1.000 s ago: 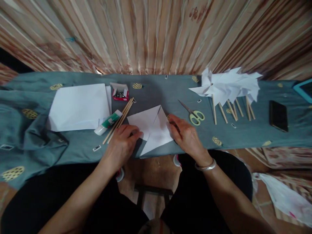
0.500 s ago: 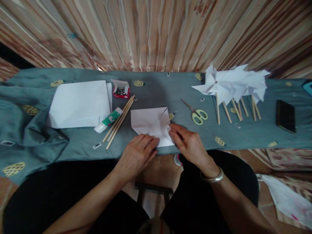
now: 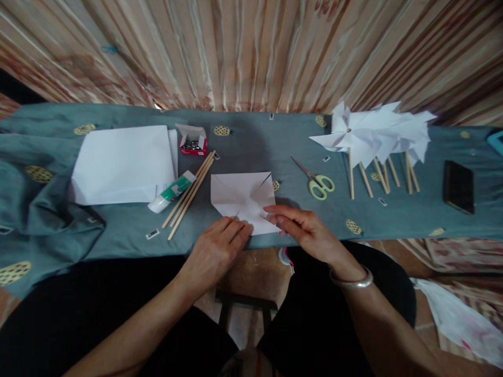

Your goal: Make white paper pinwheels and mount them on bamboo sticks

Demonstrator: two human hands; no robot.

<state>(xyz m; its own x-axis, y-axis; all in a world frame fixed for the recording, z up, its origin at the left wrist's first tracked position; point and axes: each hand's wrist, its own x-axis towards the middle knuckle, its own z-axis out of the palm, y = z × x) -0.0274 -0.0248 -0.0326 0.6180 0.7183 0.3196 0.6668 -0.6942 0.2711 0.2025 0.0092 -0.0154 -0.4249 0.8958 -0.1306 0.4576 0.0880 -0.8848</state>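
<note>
A white square sheet of paper [image 3: 242, 189] lies at the table's near edge, with slits running in from its corners. My left hand [image 3: 220, 242] is closed at its near left part, fingers together, their tips partly hidden. Between the thumb and fingers of my right hand [image 3: 304, 226] is a corner flap near the right side, bent inward over the sheet. Green-handled scissors [image 3: 320, 186] lie open to the right. Left of the sheet are several wooden sticks [image 3: 190, 201] and a white-and-green tube [image 3: 172, 192].
A stack of white paper [image 3: 121, 165] lies at the left. Behind the sticks stands an open red box of small metal pieces [image 3: 193, 144]. White paper pinwheels [image 3: 373, 133] on sticks lie at the right, beside a black phone [image 3: 459, 187]. A curtain [image 3: 251, 57] hangs behind the table.
My right hand has drawn the paper's corner flap leftward, toward the sheet's middle. My left hand stays at the near left part, shifted slightly.
</note>
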